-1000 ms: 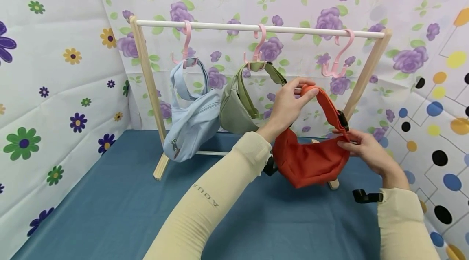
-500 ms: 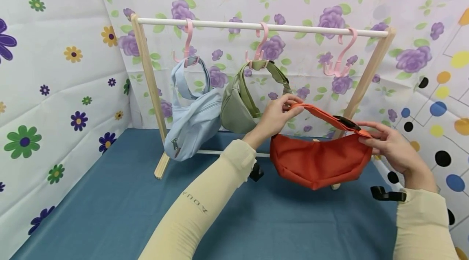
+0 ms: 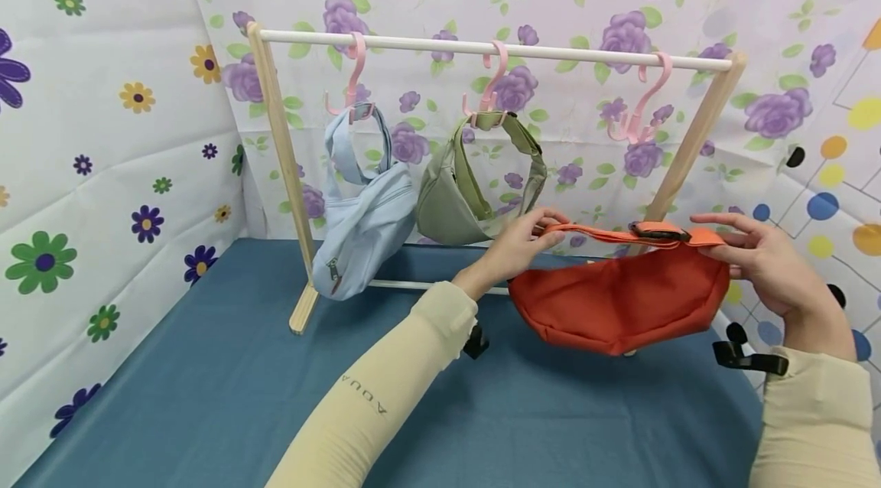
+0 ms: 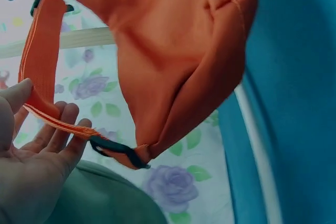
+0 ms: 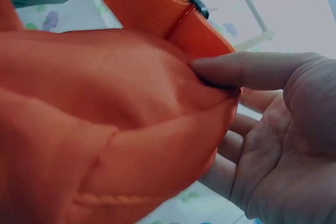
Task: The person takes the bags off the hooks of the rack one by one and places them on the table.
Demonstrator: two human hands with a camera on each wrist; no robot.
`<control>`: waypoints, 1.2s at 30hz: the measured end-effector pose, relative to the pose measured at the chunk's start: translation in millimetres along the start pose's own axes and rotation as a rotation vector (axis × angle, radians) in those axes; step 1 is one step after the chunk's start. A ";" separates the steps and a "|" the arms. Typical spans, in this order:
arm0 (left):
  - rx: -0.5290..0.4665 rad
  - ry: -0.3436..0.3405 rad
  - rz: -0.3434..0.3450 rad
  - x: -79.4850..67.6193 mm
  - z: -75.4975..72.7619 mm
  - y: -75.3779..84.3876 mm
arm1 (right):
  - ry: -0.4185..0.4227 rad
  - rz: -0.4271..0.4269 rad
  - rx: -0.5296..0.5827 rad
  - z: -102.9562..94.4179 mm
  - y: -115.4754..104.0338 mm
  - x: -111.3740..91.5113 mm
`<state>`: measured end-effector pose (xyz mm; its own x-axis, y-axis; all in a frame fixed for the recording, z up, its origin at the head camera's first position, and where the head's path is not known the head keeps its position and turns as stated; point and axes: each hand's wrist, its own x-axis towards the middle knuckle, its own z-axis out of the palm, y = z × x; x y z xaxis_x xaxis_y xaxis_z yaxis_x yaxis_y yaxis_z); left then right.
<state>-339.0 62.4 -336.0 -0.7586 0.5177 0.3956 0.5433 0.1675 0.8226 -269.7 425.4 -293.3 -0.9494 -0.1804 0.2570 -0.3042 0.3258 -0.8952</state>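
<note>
Drawn farther right since the earlier frame, the right hand (image 3: 767,262) pinches one end of the orange-red waist bag (image 3: 619,304) while the left hand (image 3: 512,247) pinches its strap (image 4: 43,51), I see remotely, before the white-railed rack (image 3: 276,121).

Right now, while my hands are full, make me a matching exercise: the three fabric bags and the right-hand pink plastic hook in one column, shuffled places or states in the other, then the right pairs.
Column one
1. Light blue fabric bag
2. Olive green fabric bag
3. Red-orange fabric bag
4. Right-hand pink plastic hook

Column two
A. Held by the left hand and right hand
B. On the white rod, with no bag on it
C. Hanging from the middle pink hook
D. Hanging from the left-hand pink hook

Pairs: 1-D, 2-C, 3-A, 4-B
</note>
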 end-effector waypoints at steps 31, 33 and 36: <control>-0.044 -0.213 -0.053 -21.8 44.9 -43.8 | 0.005 0.081 -0.290 14.1 -61.9 8.8; -0.039 -0.220 -0.078 -25.1 47.5 -46.8 | 0.001 0.085 -0.295 14.4 -65.3 10.2; -0.047 -0.234 -0.145 -32.0 50.9 -54.3 | -0.006 0.094 -0.307 13.5 -69.1 10.8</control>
<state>-326.0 79.5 -414.0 -0.7205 0.6720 0.1712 0.4133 0.2178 0.8842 -257.9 388.5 -233.6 -0.9744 -0.1409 0.1752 -0.2248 0.6064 -0.7627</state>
